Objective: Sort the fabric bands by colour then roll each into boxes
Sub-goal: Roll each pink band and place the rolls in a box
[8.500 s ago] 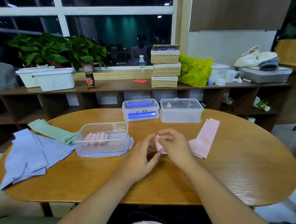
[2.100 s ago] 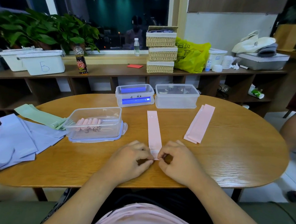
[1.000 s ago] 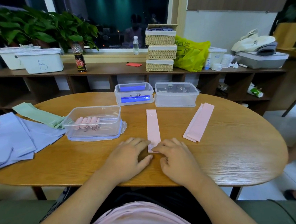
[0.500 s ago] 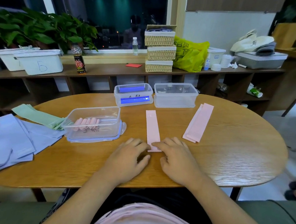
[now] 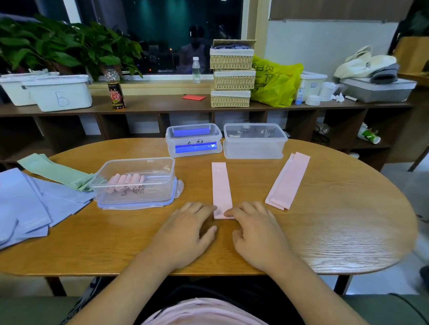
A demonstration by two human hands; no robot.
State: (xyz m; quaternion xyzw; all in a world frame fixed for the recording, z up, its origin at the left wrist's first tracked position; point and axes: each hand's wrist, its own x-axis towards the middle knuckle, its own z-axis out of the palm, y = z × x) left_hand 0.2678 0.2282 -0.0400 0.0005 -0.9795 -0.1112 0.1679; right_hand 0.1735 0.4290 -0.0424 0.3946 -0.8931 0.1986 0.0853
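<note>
Now the single pink band (image 5: 220, 185) is laid flat on the table (image 5: 330, 234), lengthwise away from the person, and its near end is pressed down by the fingertips of both hands. The left hand (image 5: 188, 226) is placed at the left corner of that end and the right hand (image 5: 257, 231) at the right corner. The fingers of both hands are laid nearly straight and flat, so nothing is gripped; the band is only touched and pushed. A first small turn seems to be made at the near end, but it is too small to be told surely.

Several risks can be judged from here. If one hand is pushed further than the other, the roll will be turned crooked and a cone will be formed, which may not be fitted beside the pink rolls (image 5: 127, 181) lying in the open box (image 5: 166, 181). If the first turn is made too loose, the roll may be undone when it is lifted. The fabric looks thin and smooth, so it may be slid over the wood instead of rolled. The far end is held by nothing, so it may be dragged sideways toward the pile of pink bands (image 5: 287, 180) lying near on the right. The colours must also be guarded, because the lilac bands (image 5: 28, 200) and the green bands (image 5: 55, 171) are lying close against the left side of the box
</note>
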